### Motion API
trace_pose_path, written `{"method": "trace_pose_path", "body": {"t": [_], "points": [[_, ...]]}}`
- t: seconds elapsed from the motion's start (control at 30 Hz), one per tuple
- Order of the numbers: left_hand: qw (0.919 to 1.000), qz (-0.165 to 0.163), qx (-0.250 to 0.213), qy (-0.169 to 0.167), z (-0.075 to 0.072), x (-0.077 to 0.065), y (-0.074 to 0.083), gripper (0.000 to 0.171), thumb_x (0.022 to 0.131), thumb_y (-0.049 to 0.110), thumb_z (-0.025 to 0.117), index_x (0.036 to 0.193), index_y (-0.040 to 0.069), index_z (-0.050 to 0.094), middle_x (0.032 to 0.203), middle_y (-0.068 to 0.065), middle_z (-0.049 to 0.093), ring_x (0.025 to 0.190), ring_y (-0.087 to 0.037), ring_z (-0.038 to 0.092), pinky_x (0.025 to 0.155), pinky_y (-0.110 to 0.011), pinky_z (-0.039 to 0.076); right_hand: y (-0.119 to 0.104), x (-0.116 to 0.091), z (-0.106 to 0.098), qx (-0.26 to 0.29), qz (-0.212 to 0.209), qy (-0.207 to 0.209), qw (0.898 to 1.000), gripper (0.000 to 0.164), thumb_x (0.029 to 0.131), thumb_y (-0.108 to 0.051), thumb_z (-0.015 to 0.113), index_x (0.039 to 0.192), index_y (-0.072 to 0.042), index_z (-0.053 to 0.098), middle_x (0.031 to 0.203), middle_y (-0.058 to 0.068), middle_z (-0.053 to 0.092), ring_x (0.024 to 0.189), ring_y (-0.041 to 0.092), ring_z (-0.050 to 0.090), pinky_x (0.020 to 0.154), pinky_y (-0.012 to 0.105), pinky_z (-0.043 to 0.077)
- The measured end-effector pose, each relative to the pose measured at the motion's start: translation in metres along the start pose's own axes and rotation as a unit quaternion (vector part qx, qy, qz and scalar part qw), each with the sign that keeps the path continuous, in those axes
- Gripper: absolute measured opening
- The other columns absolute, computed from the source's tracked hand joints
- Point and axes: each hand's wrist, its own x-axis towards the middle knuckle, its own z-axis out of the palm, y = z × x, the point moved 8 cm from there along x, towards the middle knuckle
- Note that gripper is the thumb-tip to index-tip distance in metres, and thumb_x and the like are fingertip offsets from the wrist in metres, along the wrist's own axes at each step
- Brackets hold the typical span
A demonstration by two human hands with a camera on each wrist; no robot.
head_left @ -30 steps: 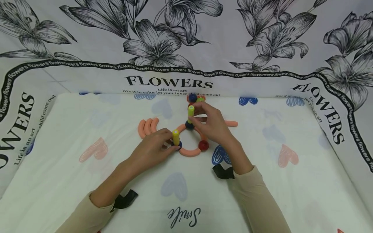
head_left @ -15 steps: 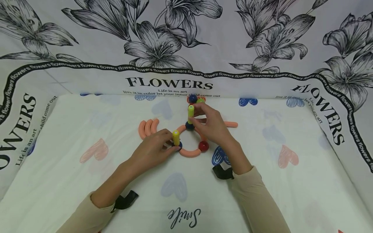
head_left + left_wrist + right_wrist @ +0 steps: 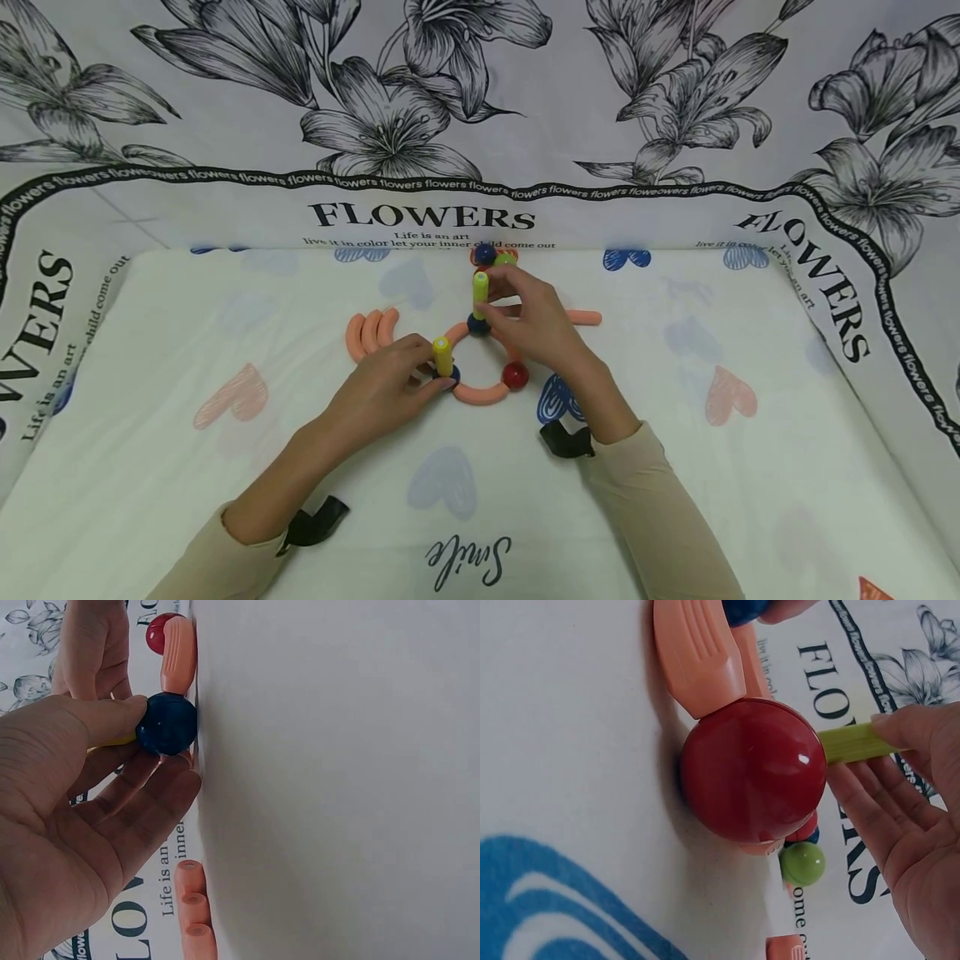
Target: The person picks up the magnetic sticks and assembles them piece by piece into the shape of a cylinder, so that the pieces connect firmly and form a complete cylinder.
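Observation:
A ring of curved orange rods [image 3: 482,394] joined by balls lies on the white cloth. The red ball [image 3: 515,375] sits at its right corner. My left hand [image 3: 386,379] pinches the dark blue ball [image 3: 168,724] at the left corner between thumb and fingers. On that ball a yellow rod [image 3: 443,357] stands upright. At the far corner is another dark blue ball [image 3: 477,323], with a yellow-green rod [image 3: 481,292] upright on it. My right hand [image 3: 536,321] pinches this rod [image 3: 855,742] between thumb and fingers.
Several loose curved orange rods [image 3: 371,332] lie side by side left of the ring. Behind the right hand are a blue ball [image 3: 486,253] and a green ball [image 3: 803,864]. An orange rod [image 3: 585,317] pokes out right of that hand.
The head view has shifted a little, so everything appears slightly further left. Both hands keep their hold, and the ring and upright rods stand as before.

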Motion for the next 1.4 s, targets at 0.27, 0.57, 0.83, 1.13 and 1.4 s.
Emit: {"method": "trace_pose_path", "body": {"t": [0.27, 0.57, 0.83, 1.13, 1.4], "points": [[1.0000, 0.005, 0.005, 0.001, 0.001, 0.002, 0.002, 0.015, 0.093, 0.028, 0.084, 0.100, 0.018, 0.074, 0.105, 0.004, 0.073, 0.099, -0.012, 0.075, 0.080, -0.030, 0.059, 0.001, -0.002, -0.003, -0.001, 0.000, 0.002, 1.000, 0.037, 0.098, -0.010, 0.075, 0.132, -0.009, 0.061, 0.121, 0.010, 0.072, 0.115, 0.024, 0.073, 0.094, 0.034, 0.064], [1.0000, 0.001, 0.008, -0.002, 0.001, 0.002, 0.003, 0.016, 0.093, 0.029, 0.084, 0.099, 0.018, 0.075, 0.107, 0.003, 0.073, 0.096, -0.012, 0.074, 0.080, -0.030, 0.059, 0.002, -0.003, -0.010, -0.008, -0.001, -0.001, 1.000, 0.040, 0.097, -0.013, 0.077, 0.134, -0.009, 0.062, 0.125, 0.008, 0.071, 0.117, 0.023, 0.073, 0.097, 0.034, 0.062], [0.9999, 0.003, 0.015, -0.002, 0.003, 0.003, 0.004, 0.016, 0.093, 0.031, 0.083, 0.100, 0.019, 0.076, 0.109, 0.002, 0.074, 0.097, -0.013, 0.072, 0.083, -0.034, 0.059, 0.000, -0.006, -0.026, -0.027, -0.009, 0.002, 1.000, 0.042, 0.098, -0.009, 0.075, 0.138, -0.008, 0.061, 0.132, 0.013, 0.070, 0.120, 0.028, 0.072, 0.104, 0.044, 0.060], [0.9997, 0.012, 0.018, -0.010, -0.003, 0.004, 0.004, 0.027, 0.088, 0.033, 0.088, 0.107, 0.020, 0.074, 0.111, 0.002, 0.073, 0.108, -0.017, 0.071, 0.095, -0.041, 0.061, 0.007, -0.011, -0.060, -0.063, 0.004, 0.047, 0.997, 0.047, 0.097, -0.009, 0.075, 0.142, -0.007, 0.060, 0.125, 0.018, 0.072, 0.116, 0.030, 0.073, 0.104, 0.045, 0.060], [0.9992, -0.015, 0.008, -0.037, -0.009, 0.002, -0.001, 0.029, 0.088, 0.030, 0.088, 0.113, 0.019, 0.077, 0.109, 0.003, 0.076, 0.105, -0.017, 0.073, 0.095, -0.042, 0.061, 0.018, -0.018, -0.064, -0.087, 0.027, 0.027, 0.995, 0.045, 0.099, -0.015, 0.076, 0.140, -0.007, 0.062, 0.136, 0.015, 0.069, 0.126, 0.029, 0.067, 0.109, 0.047, 0.056]]}}
